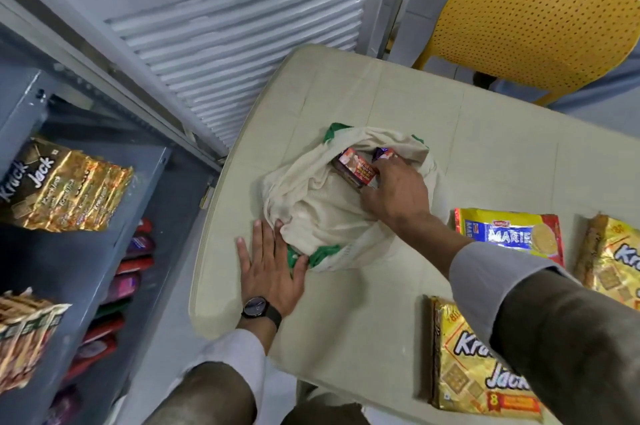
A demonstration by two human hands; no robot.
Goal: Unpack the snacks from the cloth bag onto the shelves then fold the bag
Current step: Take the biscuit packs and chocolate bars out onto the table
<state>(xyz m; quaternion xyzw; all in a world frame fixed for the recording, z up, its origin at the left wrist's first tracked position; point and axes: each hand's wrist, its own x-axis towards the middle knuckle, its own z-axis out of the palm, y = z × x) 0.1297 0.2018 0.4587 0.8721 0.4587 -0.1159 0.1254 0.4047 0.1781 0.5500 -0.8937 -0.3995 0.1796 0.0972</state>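
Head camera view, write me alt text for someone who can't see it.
A person's right hand reaches into an open cloth bag on a cream table, touching a snack pack; the left hand lies flat beside the bag.

The right hand (394, 196) hides its fingertips inside the cloth bag (322, 210), covering part of the red snack packs (356, 166) whose print is too small to read. At the right edge a gold Krack Jack pack (613, 258) is cut off, and the sleeve (554, 327) hides part of the nearer Krack Jack pack (464, 372)
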